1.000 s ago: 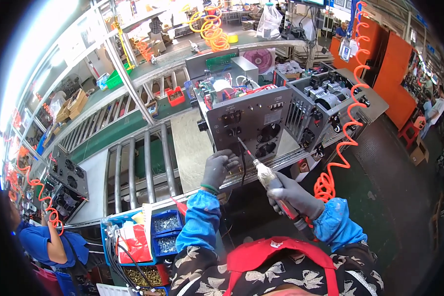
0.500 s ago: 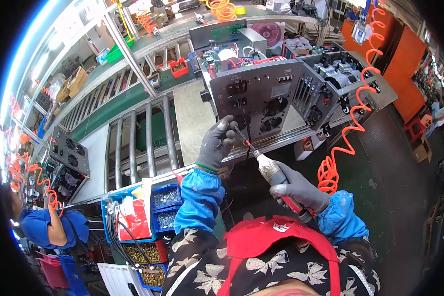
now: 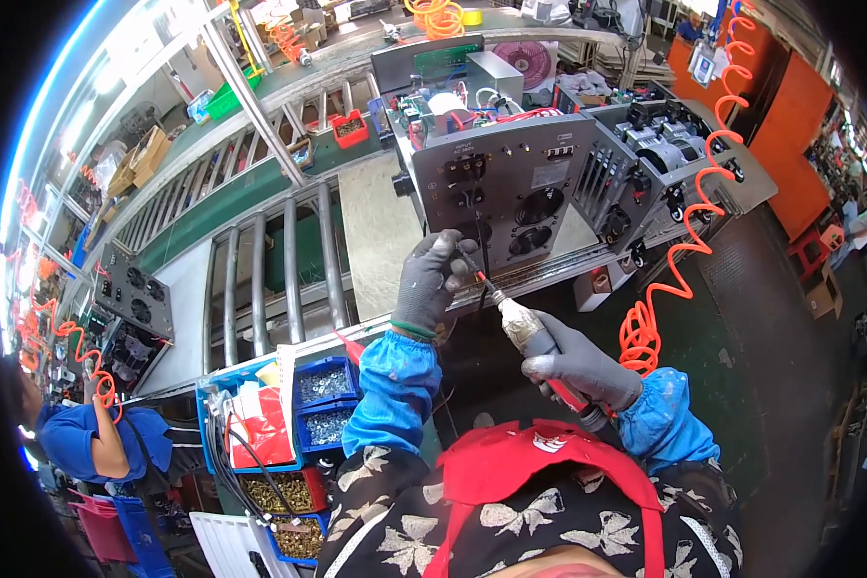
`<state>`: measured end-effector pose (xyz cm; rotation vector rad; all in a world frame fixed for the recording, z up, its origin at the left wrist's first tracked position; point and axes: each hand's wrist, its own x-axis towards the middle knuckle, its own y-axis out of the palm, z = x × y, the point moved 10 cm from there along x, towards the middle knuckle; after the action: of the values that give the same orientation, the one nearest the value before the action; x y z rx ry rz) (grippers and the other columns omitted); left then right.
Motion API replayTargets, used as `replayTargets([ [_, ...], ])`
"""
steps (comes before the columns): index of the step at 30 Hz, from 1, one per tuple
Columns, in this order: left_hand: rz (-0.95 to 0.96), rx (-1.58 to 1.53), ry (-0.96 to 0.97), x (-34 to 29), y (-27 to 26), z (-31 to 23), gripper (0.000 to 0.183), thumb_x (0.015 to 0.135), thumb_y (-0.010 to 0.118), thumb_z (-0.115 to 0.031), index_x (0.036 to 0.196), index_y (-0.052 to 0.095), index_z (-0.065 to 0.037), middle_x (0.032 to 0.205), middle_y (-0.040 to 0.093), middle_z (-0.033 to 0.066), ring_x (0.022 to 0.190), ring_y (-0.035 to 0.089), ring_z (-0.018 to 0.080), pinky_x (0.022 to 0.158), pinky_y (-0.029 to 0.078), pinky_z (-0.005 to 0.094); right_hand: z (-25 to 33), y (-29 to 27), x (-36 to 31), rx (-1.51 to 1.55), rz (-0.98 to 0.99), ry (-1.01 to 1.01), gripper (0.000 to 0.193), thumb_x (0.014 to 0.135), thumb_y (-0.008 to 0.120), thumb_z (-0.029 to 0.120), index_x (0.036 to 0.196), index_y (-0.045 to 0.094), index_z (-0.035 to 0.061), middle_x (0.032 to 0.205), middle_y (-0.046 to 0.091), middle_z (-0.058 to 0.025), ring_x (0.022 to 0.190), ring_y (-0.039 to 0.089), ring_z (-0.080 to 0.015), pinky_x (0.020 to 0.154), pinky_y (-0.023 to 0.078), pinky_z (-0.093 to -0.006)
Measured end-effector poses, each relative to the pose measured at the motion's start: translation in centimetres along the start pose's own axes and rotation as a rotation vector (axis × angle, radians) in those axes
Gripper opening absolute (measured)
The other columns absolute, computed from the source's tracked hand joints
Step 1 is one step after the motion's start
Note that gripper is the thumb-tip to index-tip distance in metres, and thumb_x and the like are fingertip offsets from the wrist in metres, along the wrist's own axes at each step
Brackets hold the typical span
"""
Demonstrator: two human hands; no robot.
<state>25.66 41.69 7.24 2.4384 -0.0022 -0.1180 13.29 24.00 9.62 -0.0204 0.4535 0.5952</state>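
While the grey-gloved right hand (image 3: 588, 368) wraps the red-and-grey powered driver (image 3: 527, 332), the grey-gloved left hand (image 3: 426, 287), half-curled near the bit (image 3: 486, 281), contents unclear, should steady aim toward the dark-grey metal panel (image 3: 504, 183) at twelve o'clock.

The driver (image 3: 524, 332), its bit (image 3: 488, 285) a second ago at the dark panel (image 3: 501, 183), has drawn back toward the person; the bit's tip now sits at the fingers of the left grip (image 3: 424, 289), formerly apart from it. More brass fasteners (image 3: 297, 537) show.
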Motion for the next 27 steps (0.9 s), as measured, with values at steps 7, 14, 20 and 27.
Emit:
replayTargets([
  [7, 0.021, 0.063, 0.090, 0.8, -1.3, -0.4, 0.021, 0.098, 0.062, -0.021, 0.104, 0.062, -0.001, 0.087, 0.070, 0.0147, 0.048, 0.053, 0.0080, 0.040, 0.040, 0.0187, -0.8, 0.2, 0.4, 0.202, 0.122, 0.095, 0.073, 0.083, 0.066, 0.028, 0.146, 0.033, 0.0103, 0.085, 0.058, -0.0076, 0.059, 0.057, -0.0140, 0.053, 0.049, -0.0271],
  [14, 0.152, -0.036, 0.142, 0.8, 0.0, -0.4, 0.025, 0.097, 0.062, -0.025, 0.107, 0.061, -0.002, 0.090, 0.070, 0.0147, 0.049, 0.054, 0.0102, 0.043, 0.045, 0.0221, -1.6, 2.0, 0.5, 1.086, 0.669, 0.096, 0.058, 0.095, 0.052, 0.053, 0.129, 0.049, 0.0064, 0.086, 0.061, -0.0118, 0.065, 0.062, -0.0213, 0.056, 0.050, -0.0334],
  [20, 0.004, 0.149, 0.122, 3.0, -0.6, -0.9, 0.051, 0.100, 0.055, -0.040, 0.133, 0.053, -0.001, 0.111, 0.064, 0.0121, 0.069, 0.061, 0.0117, 0.060, 0.051, 0.0231, -1.0, -1.0, 1.0, 0.590, 0.243, -0.044, 0.055, 0.093, 0.060, 0.042, 0.136, 0.042, 0.0131, 0.084, 0.063, -0.0077, 0.063, 0.064, -0.0139, 0.054, 0.055, -0.0273],
  [27, -0.061, 0.338, 0.093, 6.0, 1.5, -1.9, 0.035, 0.094, 0.065, -0.027, 0.120, 0.062, -0.004, 0.075, 0.058, -0.0002, 0.054, 0.051, 0.0046, 0.043, 0.036, 0.0199, 1.8, -1.7, 0.9, 0.434, 0.086, -0.109, 0.054, 0.089, 0.061, 0.038, 0.133, 0.043, 0.0112, 0.080, 0.060, -0.0050, 0.061, 0.061, -0.0118, 0.052, 0.052, -0.0245],
])
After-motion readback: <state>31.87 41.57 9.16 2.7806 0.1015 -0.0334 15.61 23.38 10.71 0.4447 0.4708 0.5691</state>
